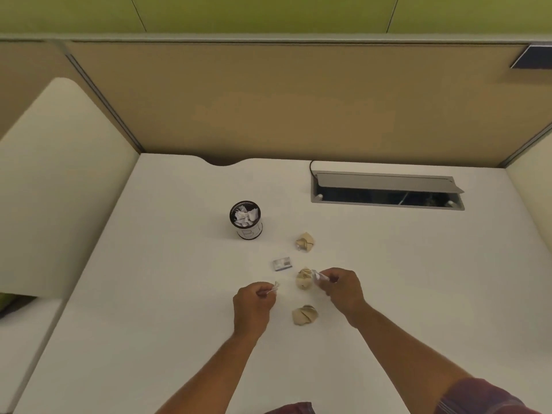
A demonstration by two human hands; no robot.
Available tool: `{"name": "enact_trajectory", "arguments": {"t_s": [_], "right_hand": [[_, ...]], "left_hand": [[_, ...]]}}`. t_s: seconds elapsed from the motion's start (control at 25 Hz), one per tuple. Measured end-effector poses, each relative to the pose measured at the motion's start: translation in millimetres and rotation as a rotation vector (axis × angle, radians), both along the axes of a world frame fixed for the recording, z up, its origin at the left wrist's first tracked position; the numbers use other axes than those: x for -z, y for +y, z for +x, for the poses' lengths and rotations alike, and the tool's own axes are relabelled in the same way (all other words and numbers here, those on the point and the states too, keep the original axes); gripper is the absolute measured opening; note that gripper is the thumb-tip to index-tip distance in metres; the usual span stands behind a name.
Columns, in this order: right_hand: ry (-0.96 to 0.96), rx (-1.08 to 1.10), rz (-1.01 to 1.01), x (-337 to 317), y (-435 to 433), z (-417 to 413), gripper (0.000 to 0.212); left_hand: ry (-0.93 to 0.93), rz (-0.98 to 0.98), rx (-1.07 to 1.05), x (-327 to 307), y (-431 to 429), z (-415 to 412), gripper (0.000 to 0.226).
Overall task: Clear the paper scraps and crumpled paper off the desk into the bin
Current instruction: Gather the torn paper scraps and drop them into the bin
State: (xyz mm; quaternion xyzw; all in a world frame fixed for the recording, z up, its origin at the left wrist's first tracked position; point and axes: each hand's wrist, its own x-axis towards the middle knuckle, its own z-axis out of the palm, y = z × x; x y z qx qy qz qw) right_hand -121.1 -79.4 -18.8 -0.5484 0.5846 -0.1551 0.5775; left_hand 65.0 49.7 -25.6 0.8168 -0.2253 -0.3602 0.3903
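While three tan crumpled paper balls point(305, 242) lie on the white desk point(149, 294) near a small black bin point(245, 220) stuffed with white scraps, the left hand point(253, 303) pinches a white scrap point(274, 287) and the right hand point(340, 289) pinches another scrap point(319, 276).

This is looking like an office cubicle: tan fabric partition panels point(298, 109) are enclosing a white desk point(179, 324) on three sides, with green wall panels point(268, 13) rising behind. A metal cable hatch point(385, 189) is sitting open in the desktop, and a curved cable notch point(225, 162) is cutting into the rear edge.
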Motion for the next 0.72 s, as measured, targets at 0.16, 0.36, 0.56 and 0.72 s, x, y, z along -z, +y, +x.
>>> {"name": "enact_trajectory", "arguments": {"t_s": [0.16,0.36,0.56,0.72], "right_hand": [[0.023,-0.13,-0.148,-15,-19,90,0.018],[0.204,-0.27,-0.384,-25,-60,189,0.02],[0.335,-0.373,-0.428,-20,-88,242,0.01],[0.342,-0.399,-0.458,-11,-92,246,0.013]], "left_hand": [[-0.038,-0.08,-0.135,-9,-23,68,0.01],[-0.076,-0.186,-0.225,-20,-66,139,0.014],[-0.112,-0.215,-0.19,-16,-88,177,0.013],[-0.175,-0.21,-0.099,-11,-99,187,0.011]]}}
